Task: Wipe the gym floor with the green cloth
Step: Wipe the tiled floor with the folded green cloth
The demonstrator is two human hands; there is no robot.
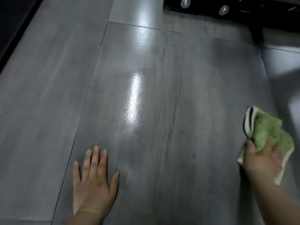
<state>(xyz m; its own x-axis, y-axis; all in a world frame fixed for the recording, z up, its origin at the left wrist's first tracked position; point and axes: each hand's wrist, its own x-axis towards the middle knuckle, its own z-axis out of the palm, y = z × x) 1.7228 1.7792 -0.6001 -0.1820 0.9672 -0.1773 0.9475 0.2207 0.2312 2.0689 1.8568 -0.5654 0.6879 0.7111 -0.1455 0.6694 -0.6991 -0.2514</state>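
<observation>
The gym floor (146,143) is made of large grey tiles with thin dark joints, and a glossy streak of reflected light runs down its middle. My left hand (93,181) lies flat on a tile near the bottom, fingers straight and spread. At the right edge my right hand (263,161) grips the green cloth (267,132), bunched up, with a white and dark border showing at its upper left. Whether the cloth touches the floor I cannot tell; the picture is blurred there.
Black gym equipment (227,7) with shiny round fittings stands at the top right, and one black leg (256,34) comes down onto the floor. A dark strip (11,30) runs along the top left edge. A pale surface (290,65) lies at the far right.
</observation>
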